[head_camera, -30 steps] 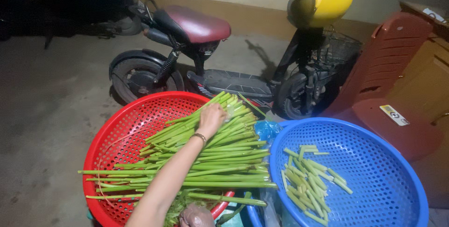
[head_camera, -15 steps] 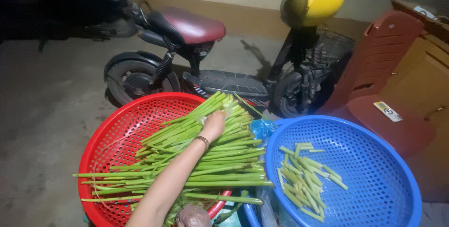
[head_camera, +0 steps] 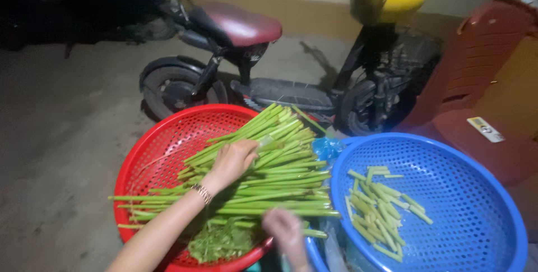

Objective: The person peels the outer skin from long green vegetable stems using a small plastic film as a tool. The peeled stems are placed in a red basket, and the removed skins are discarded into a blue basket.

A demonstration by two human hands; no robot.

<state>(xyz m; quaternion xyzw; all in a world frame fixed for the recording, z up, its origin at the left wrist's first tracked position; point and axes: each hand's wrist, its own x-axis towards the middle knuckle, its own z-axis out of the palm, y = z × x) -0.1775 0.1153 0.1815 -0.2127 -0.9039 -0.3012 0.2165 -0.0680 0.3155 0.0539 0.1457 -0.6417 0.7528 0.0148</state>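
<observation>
Stems (head_camera: 269, 176) are lying mostly uncut, a thick long pile across the red basket (head_camera: 162, 148), while only a small scatter of cut pieces (head_camera: 381, 204) is sitting in the blue basket (head_camera: 465, 193) beside it. Left hand (head_camera: 232, 160) is closing its grip on the pile's top stalks; right hand (head_camera: 286, 230) is blurred, grip unclear.

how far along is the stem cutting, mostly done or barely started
Early on, it seems. Done: a small scatter of short cut green stem pieces lies in the round blue perforated plastic basket. In hand: the left hand rests on the big pile of long green stems in the round red perforated plastic basket; the blurred right hand is near the pile's ends. Left: most stems are uncut.
</observation>
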